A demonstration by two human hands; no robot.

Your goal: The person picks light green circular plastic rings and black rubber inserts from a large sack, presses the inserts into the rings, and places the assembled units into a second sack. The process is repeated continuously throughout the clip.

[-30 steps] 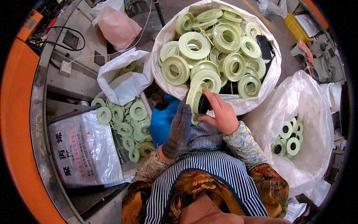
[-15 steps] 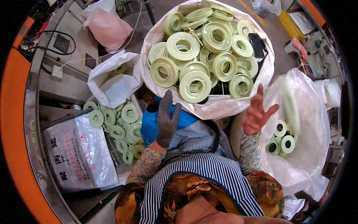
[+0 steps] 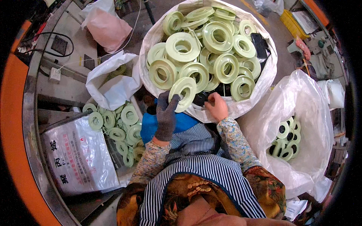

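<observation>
At sack's near rim (image 3: 241, 107): gloved left hand (image 3: 166, 117) pinches tilted green ring (image 3: 191, 87); black part (image 3: 200, 99) between ring and curled right hand (image 3: 218, 108), its hold unclear.

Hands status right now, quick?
Left hand: closed on the rim of a pale green ring.
Right hand: fingers curled beside black parts; can't tell if gripping one.

Shows pale green rings (image 3: 187, 83), a dark grey glove (image 3: 165, 119), a navy-and-white striped apron (image 3: 188, 161) and multicoloured speckled sleeves (image 3: 238, 141).
</observation>
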